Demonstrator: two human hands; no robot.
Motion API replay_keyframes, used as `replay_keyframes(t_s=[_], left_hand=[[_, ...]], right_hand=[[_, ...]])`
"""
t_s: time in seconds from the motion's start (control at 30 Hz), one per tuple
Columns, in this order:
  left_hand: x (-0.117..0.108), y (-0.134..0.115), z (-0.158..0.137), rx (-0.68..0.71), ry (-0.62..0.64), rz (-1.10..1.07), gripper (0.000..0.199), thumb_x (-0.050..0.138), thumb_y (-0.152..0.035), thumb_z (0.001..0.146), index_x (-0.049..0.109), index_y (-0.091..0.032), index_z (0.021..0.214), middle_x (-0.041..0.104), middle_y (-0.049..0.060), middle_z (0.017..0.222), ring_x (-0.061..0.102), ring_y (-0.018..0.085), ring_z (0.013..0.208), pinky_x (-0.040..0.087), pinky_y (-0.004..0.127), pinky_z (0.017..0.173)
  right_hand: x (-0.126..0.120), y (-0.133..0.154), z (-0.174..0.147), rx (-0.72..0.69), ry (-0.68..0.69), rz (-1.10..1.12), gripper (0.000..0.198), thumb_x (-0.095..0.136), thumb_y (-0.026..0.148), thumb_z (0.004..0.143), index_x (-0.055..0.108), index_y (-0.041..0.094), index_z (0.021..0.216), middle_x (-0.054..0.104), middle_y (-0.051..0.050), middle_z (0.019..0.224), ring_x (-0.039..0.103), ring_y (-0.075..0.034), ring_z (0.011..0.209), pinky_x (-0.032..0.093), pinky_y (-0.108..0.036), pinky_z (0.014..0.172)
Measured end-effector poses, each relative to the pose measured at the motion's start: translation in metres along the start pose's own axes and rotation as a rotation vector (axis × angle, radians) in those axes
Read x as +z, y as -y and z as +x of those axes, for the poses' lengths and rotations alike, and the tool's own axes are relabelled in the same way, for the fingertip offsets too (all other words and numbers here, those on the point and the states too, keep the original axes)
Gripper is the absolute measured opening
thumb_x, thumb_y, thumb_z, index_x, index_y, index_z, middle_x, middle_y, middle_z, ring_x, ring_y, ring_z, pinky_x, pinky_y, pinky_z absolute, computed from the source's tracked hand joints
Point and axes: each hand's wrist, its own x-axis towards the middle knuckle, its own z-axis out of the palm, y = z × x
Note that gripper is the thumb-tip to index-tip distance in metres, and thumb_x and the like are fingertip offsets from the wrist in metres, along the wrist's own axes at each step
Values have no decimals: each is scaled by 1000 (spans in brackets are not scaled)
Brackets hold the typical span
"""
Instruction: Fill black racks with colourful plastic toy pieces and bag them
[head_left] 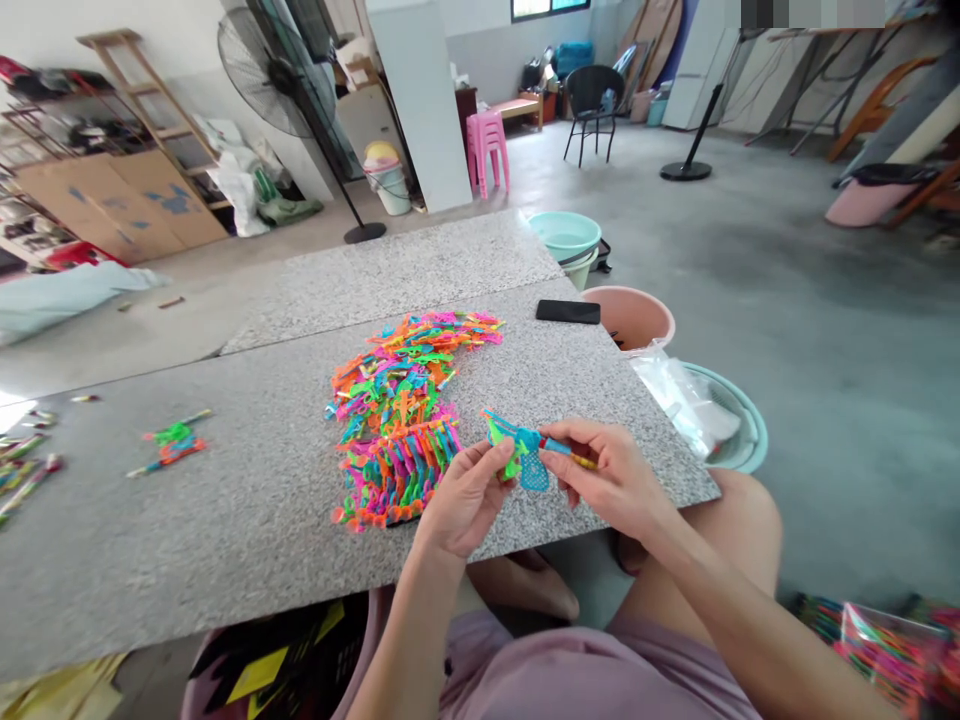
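Observation:
Between finger and thumb, my left hand [471,490] pinches a small bright green plastic piece [516,462]. My right hand [611,472] grips a thin stick with blue, red and yellow parts [559,446], its tip pointing left. Between the two hands is a flat blue plastic piece [534,472] with a mesh-like pattern, touching the green piece. The exact kind of these small pieces is too fine to tell. Just left of my left hand, a row of colourful plastic pieces [401,468] stands closely packed. Behind it lies a loose heap of similar pieces [405,365].
On the speckled stone table [262,480] are a black phone [568,312], a small assembled group [176,440] and several sticks [26,460] at left. Buckets, a pink basin [637,312] and a green basket with plastic bags [739,445] stand along the right edge.

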Motion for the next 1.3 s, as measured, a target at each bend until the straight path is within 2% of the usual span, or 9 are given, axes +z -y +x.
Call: replay_keyframes(t_s=[0.13, 0.23, 0.4, 0.6, 0.9, 1.3], left_hand=[[6, -1, -1, 117, 78, 47, 18, 81, -32, 73, 73, -17, 79, 68, 0, 74, 60, 11, 69, 48, 23, 70], [9, 0, -2, 176, 115, 34, 16, 80, -31, 75, 73, -19, 83, 69, 0, 77, 62, 13, 74, 48, 25, 74], [11, 6, -4, 192, 122, -21, 22, 80, -37, 74, 72, -18, 80, 68, 1, 78, 62, 14, 76, 49, 27, 80], [19, 10, -7, 297, 114, 22, 22, 76, -38, 79, 70, -20, 88, 68, 1, 84, 63, 16, 86, 49, 28, 85], [18, 8, -12, 244, 148, -77, 23, 79, -38, 77, 71, -17, 85, 66, 1, 80, 59, 12, 77, 48, 24, 80], [9, 8, -5, 64, 167, -168, 30, 85, -41, 67, 71, -16, 76, 65, -2, 68, 56, 9, 64, 44, 21, 65]], right_hand=[[1, 2, -5, -57, -27, -5, 25, 64, 36, 85, 70, 17, 100, 68, -6, 85, 64, -17, 69, 56, -26, 58], [2, 5, -8, -127, -73, -36, 21, 64, 32, 85, 70, 19, 99, 70, -7, 92, 66, -20, 81, 56, -28, 67], [4, 15, -15, -108, -93, -24, 19, 62, 30, 86, 70, 19, 100, 71, -4, 84, 67, -20, 78, 56, -28, 67], [8, 19, -23, -208, -164, -158, 18, 60, 28, 88, 69, 21, 102, 72, -5, 91, 67, -20, 81, 56, -29, 72], [11, 26, -29, -322, -175, -287, 18, 58, 23, 89, 68, 22, 104, 71, -3, 90, 66, -16, 77, 54, -26, 71], [14, 34, -32, -428, -198, -367, 21, 56, 15, 89, 66, 20, 107, 70, -3, 91, 66, -14, 80, 54, -23, 72]])
